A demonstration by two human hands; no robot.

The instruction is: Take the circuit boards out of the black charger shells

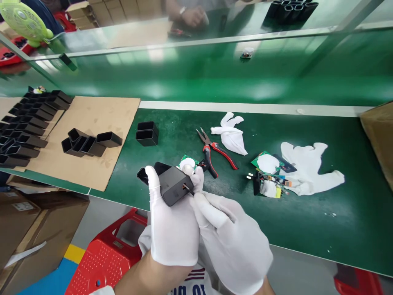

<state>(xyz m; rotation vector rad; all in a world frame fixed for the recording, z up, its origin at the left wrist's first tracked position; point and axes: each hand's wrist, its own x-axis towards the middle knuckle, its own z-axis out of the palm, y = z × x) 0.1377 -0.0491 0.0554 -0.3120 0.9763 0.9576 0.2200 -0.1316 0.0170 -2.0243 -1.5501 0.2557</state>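
Both of my hands wear white gloves at the near edge of the green bench. My left hand (172,229) grips a black rectangular plastic housing (173,184), tilted with its open end toward the right. My right hand (233,241) pinches thin wires (188,189) at the housing's opening. A small green circuit board with a white round part (188,163) peeks out just behind the housing. Red-handled pliers (215,151) lie on the bench just beyond my hands.
Two stacked black housings (147,132) sit left of the pliers. More housings (89,143) lie on a cardboard sheet (101,114), with rows of them at far left (27,127). Loose white gloves (310,168) and another circuit board assembly (267,174) lie right. Red stool (107,254) below. Another person's hand (193,16) works across the bench.
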